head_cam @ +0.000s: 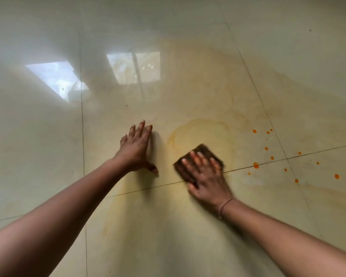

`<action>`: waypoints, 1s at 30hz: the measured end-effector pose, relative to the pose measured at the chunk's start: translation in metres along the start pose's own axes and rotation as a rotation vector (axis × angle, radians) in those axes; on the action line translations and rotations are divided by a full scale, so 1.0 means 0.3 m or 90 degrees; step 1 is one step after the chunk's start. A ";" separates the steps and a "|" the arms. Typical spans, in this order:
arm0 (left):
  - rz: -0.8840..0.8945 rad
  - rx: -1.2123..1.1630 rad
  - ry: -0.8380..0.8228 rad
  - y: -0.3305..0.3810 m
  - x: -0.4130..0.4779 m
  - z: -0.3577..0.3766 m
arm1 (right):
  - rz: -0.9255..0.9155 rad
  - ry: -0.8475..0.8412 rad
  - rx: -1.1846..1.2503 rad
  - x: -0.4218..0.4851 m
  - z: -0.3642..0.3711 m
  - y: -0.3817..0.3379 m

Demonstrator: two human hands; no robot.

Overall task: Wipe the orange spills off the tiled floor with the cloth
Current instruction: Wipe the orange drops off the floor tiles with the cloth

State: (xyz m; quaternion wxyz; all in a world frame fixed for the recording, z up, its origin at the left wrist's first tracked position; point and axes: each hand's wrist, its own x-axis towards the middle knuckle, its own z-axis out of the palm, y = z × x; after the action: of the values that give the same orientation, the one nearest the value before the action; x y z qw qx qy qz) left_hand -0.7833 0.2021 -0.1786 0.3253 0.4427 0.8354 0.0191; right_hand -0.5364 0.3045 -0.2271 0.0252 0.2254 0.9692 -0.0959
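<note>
Cloth (205,150), handling: I judge it light, soft and limp. It should slide easily on glossy tile, so it wants flat pressure from above, not a pinch.
Cloth, hold: I would take the broad top face with the palm and spread fingers. A thumb at the near edge would keep it from bunching.
Cloth, look: dark brown, a rough folded square. Its edges are blurred and I cannot tell the weave.
Cloth, place: on the tiled floor (48,140), lying across a grout line at the near edge of a pale orange smear (190,130).
Right hand (207,176): laid flat on the cloth, fingers straight and spread, pressing down and not curled round it.
Left hand (136,150): flat on bare tile just beside the cloth, not touching it, fingers straight, holding nothing.
Orange drops (255,165): bright and round, scattered to the right of the cloth and apart from it.
Floor, surface: shiny cream tile, probably slick where wet.
</note>
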 end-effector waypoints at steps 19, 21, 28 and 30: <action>-0.137 0.079 -0.081 -0.451 -0.253 -0.011 | 0.146 0.000 0.043 0.463 0.049 -0.411; -0.128 0.094 -0.098 -0.467 -0.257 -0.023 | -0.001 -0.023 0.052 0.387 0.077 -0.605; -0.141 0.105 -0.100 -0.448 -0.270 -0.020 | -0.133 -0.030 -0.009 0.245 0.042 -0.349; -0.148 0.100 -0.097 -0.446 -0.267 -0.015 | 0.071 -0.034 0.015 0.391 0.024 -0.343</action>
State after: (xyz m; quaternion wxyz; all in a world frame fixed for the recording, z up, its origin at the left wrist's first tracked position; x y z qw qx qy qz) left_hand -0.8513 0.0618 -0.1755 0.3522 0.3672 0.8528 -0.1178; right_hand -0.6870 0.2633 -0.2271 0.0535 0.2769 0.9529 -0.1115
